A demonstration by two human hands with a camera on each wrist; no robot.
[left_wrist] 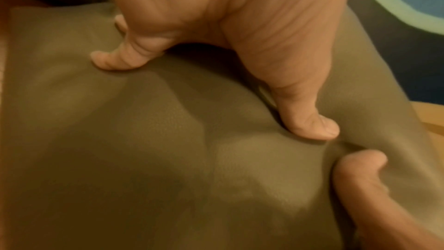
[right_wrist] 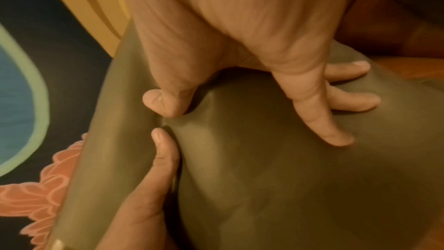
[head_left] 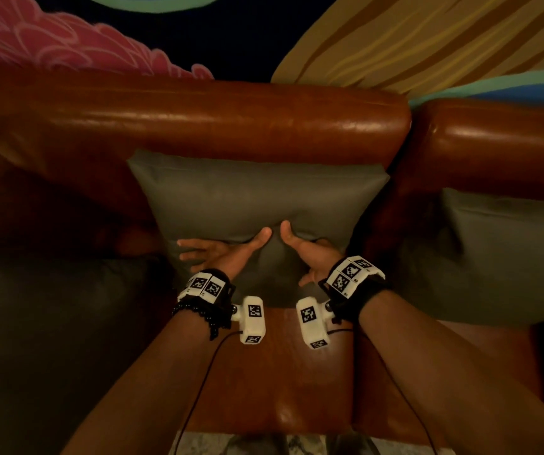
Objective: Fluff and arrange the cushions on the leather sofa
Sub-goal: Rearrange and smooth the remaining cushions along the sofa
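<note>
A grey-green cushion (head_left: 257, 192) leans upright against the backrest of the brown leather sofa (head_left: 231, 119), in the middle of the head view. Both hands press flat on its lower front. My left hand (head_left: 221, 252) has its fingers spread out to the left, and my right hand (head_left: 310, 251) has its fingers spread to the right. The two thumbs nearly meet and dent the cover between them. The left wrist view shows the left hand (left_wrist: 216, 16) pushing into the cushion (left_wrist: 168, 159). The right wrist view shows the right hand (right_wrist: 240, 45) doing the same on the cushion (right_wrist: 288, 178).
A second grey cushion (head_left: 510, 244) leans on the neighbouring sofa section at right. A dark cushion (head_left: 50, 323) lies at left. The brown seat (head_left: 280, 372) shows between my forearms. A painted wall (head_left: 395, 34) rises behind the backrest.
</note>
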